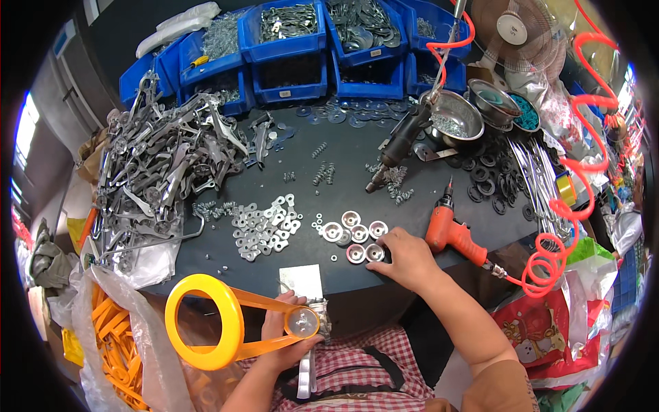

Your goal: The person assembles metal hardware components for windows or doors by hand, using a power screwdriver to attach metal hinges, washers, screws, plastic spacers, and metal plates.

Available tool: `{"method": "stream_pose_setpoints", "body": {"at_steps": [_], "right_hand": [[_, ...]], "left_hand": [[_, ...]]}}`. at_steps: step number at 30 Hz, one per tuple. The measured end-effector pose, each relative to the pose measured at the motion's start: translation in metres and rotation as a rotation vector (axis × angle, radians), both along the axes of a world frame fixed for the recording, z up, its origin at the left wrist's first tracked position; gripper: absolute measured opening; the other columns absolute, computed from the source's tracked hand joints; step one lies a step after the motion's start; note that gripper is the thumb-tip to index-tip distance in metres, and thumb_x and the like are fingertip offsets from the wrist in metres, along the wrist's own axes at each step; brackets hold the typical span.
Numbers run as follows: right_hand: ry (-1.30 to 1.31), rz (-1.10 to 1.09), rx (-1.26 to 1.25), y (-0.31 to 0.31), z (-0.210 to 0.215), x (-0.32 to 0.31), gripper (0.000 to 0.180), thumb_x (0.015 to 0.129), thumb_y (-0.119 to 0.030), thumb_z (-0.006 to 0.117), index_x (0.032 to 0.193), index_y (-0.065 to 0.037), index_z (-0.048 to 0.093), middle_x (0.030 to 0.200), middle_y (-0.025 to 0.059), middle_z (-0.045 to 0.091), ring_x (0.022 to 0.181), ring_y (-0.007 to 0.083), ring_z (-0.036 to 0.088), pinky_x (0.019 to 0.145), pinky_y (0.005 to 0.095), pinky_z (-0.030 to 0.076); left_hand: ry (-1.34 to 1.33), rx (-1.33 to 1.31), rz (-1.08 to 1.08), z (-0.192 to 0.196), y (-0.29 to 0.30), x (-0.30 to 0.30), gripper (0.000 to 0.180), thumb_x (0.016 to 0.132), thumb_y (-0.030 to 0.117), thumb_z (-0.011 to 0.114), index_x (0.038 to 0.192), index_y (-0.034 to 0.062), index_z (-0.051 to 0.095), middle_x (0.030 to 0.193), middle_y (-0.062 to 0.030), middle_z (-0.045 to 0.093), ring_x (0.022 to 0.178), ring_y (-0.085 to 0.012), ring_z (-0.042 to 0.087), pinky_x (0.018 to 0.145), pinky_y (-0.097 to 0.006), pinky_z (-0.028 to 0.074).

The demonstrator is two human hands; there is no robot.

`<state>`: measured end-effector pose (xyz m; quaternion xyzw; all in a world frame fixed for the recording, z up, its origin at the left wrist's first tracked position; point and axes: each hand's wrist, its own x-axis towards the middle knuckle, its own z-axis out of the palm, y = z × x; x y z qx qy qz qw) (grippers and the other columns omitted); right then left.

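Note:
My left hand (280, 349) is closed around a yellow plastic frame (226, 323), which has a large ring at one end and two arms running to a narrow end. A round metal disc (303, 321) sits in that narrow end. Below it hangs a silver metal lever (307, 374), partly hidden by the frame and the hand. At the table's near edge, my right hand (408, 257) pinches a small round metal cup (375, 253) between thumb and fingers. Several similar metal cups (351, 219) lie grouped just left of it.
Small metal links (264, 230) and springs (322, 173) lie mid-table; metal levers (171, 151) are heaped left. Blue bins (285, 48) line the back. An orange air screwdriver (453, 233) lies right, by a coiled red hose (549, 261). A dark driver (405, 137) hangs above. Yellow frames (117, 343) fill a bag.

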<state>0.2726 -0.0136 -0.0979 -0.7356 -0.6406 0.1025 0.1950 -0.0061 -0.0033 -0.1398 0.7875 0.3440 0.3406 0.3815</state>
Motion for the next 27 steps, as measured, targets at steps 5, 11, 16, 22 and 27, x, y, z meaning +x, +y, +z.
{"method": "stream_pose_setpoints", "body": {"at_steps": [5,11,16,22,27], "right_hand": [[0.029,0.1,0.21,-0.008,0.006,-0.004,0.039,0.066,-0.028,0.071,0.095,-0.006,0.058,0.087,0.0094,0.055,0.076,0.0239,0.058,0.063,0.033,0.047],[0.632,0.535,0.03,-0.016,0.036,-0.075,0.035,0.066,-0.017,0.071,0.099,-0.01,0.058,0.082,0.0064,0.055,0.067,0.0194,0.057,0.059,0.029,0.046],[0.352,0.682,-0.031,-0.001,0.033,-0.094,0.031,0.07,-0.019,0.065,0.099,-0.012,0.056,0.08,0.0076,0.053,0.073,0.0269,0.055,0.064,0.0365,0.045],[0.429,0.639,0.287,-0.028,0.048,-0.089,0.034,0.066,-0.021,0.07,0.095,-0.008,0.056,0.092,0.0077,0.059,0.079,0.0241,0.057,0.066,0.0342,0.047],[0.631,1.168,0.451,-0.056,0.023,-0.172,0.039,0.079,-0.03,0.057,0.105,-0.001,0.052,0.11,0.0146,0.05,0.102,0.0293,0.05,0.085,0.0392,0.042]], "left_hand": [[0.016,-0.014,0.013,0.003,0.0,-0.002,0.071,0.056,0.03,0.077,0.113,0.0051,0.044,0.113,-0.0115,0.048,0.112,-0.0331,0.04,0.095,-0.043,0.031],[-0.054,0.122,-0.122,-0.001,0.008,0.0,0.079,0.062,0.019,0.077,0.123,0.0017,0.03,0.119,-0.0135,0.041,0.106,-0.0226,0.049,0.091,-0.035,0.039],[0.055,0.184,-0.102,0.017,0.009,0.006,0.08,0.06,0.018,0.078,0.122,0.0005,0.031,0.114,-0.0129,0.045,0.103,-0.0227,0.05,0.09,-0.034,0.038],[0.112,-0.068,-0.199,0.034,0.015,-0.022,0.094,0.053,0.029,0.082,0.126,0.0006,0.029,0.121,-0.0134,0.042,0.112,-0.0229,0.044,0.095,-0.035,0.034],[-0.649,-0.248,-0.442,0.071,0.049,0.004,0.101,0.049,0.046,0.08,0.126,0.0041,0.03,0.107,-0.0147,0.052,0.102,-0.0273,0.05,0.095,-0.044,0.031]]}}
